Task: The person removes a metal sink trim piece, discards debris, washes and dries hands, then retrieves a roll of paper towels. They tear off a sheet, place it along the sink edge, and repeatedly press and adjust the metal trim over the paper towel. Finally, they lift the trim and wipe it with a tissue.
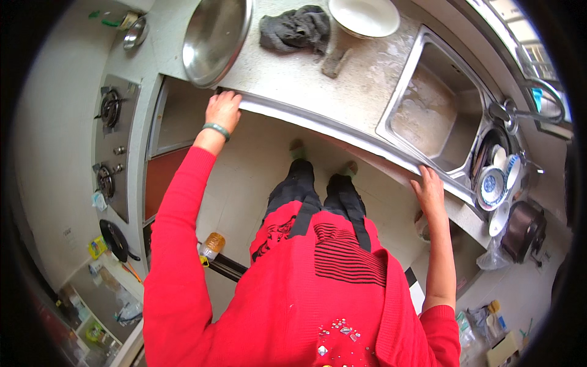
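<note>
My left hand [224,112], with a green bangle [217,129] at its wrist, has its fingers bent over the metal-trimmed front edge of the countertop [318,92], beside a large steel basin [217,40]. On the right, my right hand [430,188] rests on the same edge in front of the sink [440,101], thumb apart and fingertips laid over the rim. No loose object shows in either hand. A crumpled dark grey cloth [295,29], a small grey scrubbing pad [335,62] and a white bowl [365,16] sit on the counter beyond my hands.
Bowls and plates [492,183] are stacked right of the sink, near the faucet [526,114] and a dark pot [523,229]. A gas stove [113,147] and black pan [114,240] stand at left. A jug of yellow liquid [212,245] is low by my left side.
</note>
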A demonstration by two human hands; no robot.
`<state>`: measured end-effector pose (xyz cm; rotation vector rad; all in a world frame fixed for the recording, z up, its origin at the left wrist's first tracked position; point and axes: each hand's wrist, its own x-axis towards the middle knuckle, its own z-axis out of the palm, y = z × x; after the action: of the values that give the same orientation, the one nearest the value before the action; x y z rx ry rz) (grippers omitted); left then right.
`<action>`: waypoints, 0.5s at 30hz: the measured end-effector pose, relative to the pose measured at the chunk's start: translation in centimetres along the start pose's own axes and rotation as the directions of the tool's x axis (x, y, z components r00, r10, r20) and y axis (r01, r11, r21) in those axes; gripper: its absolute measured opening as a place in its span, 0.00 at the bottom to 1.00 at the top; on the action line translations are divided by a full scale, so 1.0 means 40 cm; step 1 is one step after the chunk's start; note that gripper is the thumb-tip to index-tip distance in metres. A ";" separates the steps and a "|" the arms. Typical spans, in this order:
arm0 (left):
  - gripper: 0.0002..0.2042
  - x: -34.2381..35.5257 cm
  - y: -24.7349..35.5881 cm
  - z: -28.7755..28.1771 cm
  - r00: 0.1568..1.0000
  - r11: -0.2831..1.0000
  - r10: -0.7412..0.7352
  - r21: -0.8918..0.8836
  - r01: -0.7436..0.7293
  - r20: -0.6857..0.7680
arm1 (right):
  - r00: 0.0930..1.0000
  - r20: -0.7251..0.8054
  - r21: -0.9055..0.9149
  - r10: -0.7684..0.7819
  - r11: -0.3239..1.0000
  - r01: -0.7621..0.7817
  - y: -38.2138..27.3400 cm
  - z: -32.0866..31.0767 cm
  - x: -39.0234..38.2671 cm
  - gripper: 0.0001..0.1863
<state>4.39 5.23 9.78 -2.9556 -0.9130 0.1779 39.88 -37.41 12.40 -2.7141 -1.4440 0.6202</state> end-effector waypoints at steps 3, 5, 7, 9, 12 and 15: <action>0.15 -0.020 0.074 -0.058 0.988 0.999 0.037 -0.008 -0.038 -0.150 | 0.985 -0.143 0.029 -0.095 0.995 0.100 -0.026 -0.005 -0.006 0.27; 0.15 -0.027 0.165 -0.088 0.979 0.993 0.062 -0.091 -0.081 -0.192 | 0.970 -0.199 0.062 -0.141 0.986 0.156 -0.061 -0.008 -0.001 0.27; 0.15 -0.022 0.275 -0.105 0.947 0.953 0.177 -0.194 -0.233 -0.268 | 0.938 -0.277 0.095 -0.209 0.965 0.243 -0.103 -0.006 0.014 0.27; 0.15 -0.010 0.396 -0.106 0.893 0.886 0.304 -0.247 -0.393 -0.332 | 0.932 -0.266 0.121 -0.248 0.950 0.287 -0.145 0.001 0.034 0.27; 0.19 0.017 0.542 -0.086 0.857 0.803 0.380 -0.337 -0.492 -0.347 | 0.917 -0.260 0.136 -0.302 0.929 0.344 -0.187 0.015 0.054 0.27; 0.16 0.043 0.617 -0.061 0.855 0.802 0.416 -0.319 -0.506 -0.309 | 0.922 -0.234 0.073 -0.309 0.940 0.333 -0.192 0.029 0.054 0.25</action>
<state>19.90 -14.19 10.17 -3.4171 -0.1856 -0.3701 34.44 -31.46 12.01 -2.2993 -1.6848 0.3578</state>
